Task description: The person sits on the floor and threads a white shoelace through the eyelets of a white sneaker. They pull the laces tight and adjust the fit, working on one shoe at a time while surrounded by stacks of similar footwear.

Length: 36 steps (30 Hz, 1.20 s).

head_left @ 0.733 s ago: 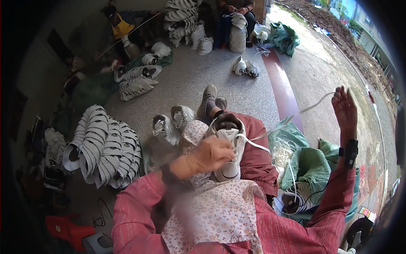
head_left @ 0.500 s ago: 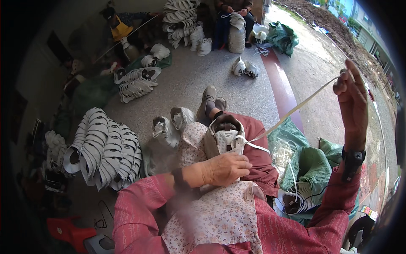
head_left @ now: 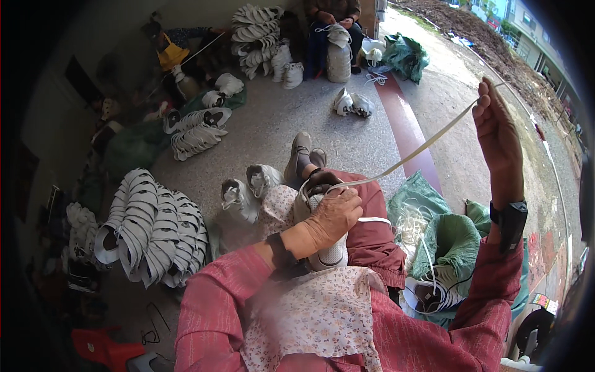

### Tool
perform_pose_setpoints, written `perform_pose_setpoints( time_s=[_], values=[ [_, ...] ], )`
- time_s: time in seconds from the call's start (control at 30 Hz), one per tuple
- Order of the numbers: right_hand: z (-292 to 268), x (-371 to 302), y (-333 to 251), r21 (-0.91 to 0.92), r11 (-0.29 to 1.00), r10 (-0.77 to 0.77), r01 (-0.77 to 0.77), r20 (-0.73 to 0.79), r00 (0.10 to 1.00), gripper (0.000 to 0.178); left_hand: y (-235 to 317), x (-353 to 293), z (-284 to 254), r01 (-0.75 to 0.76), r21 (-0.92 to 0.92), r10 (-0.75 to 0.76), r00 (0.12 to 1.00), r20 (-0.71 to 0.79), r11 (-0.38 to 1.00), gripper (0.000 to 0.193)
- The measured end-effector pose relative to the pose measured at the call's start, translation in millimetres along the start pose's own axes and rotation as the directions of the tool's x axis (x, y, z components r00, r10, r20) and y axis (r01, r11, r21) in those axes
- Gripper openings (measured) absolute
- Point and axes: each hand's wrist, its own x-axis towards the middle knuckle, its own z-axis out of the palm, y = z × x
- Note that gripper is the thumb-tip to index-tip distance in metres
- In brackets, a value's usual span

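Note:
A pale shoe (head_left: 334,253) lies across my lap, its dark-lined opening (head_left: 323,180) facing away from me. My left hand (head_left: 331,218) is closed over its lacing area, fingertips bent at the spot where the lace comes out. From there a flat cream shoelace (head_left: 414,155) runs up to the right, slightly slack. Raised high at the right, my right hand (head_left: 498,131) pinches that lace near its end. Another stretch of white lace (head_left: 374,219) lies over my red trousers beside the shoe. My left palm hides most of the eyelets.
Stacked white uppers (head_left: 154,226) stand at left, with a pair of shoes (head_left: 243,195) by my knee. Green sacks (head_left: 455,239) with laces (head_left: 411,228) and an upper (head_left: 427,297) are at right. A red stool (head_left: 102,344) sits lower left. Two people work at the back.
My left hand has moved up over the shoe's lacing area, and its toe now shows below my wrist. My right hand has shifted left and slightly up, still holding the lace.

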Motion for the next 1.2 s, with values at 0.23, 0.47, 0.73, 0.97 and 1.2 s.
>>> perform_pose_setpoints(
  time_s=[0.23, 0.47, 0.73, 0.97, 1.2],
  values=[
    [-179, -52, 19, 0.252, 0.967, 0.113, 0.043, -0.573, 0.812, 0.028, 56, -7, -95, 0.544, -0.748, 0.272, 0.708, 0.652, 0.38, 0.03],
    [-298, -143, 32, 0.469, 0.865, 0.249, 0.179, -0.711, 0.657, 0.028, 30, -89, -200, 0.209, -0.959, -0.161, 0.957, 0.241, -0.19, 0.028],
    [-288, -185, 100, 0.234, 0.967, 0.161, 0.097, -0.864, 0.478, 0.033, -63, -213, -189, 0.43, -0.902, -0.988, 0.129, 0.087, -0.024, 0.034],
    [-50, -142, 179, -0.402, 0.797, 0.239, -0.451, -0.477, 0.846, 0.021, -36, -177, -121, 0.724, -0.228, -0.733, 0.678, 0.063, 0.65, 0.02],
    [59, -164, 214, -0.897, 0.437, 0.46, -0.065, 0.161, 0.873, 0.011, -5, -56, -56, 0.267, -0.374, -0.316, 0.946, -0.077, 0.888, 0.017]
  ],
)
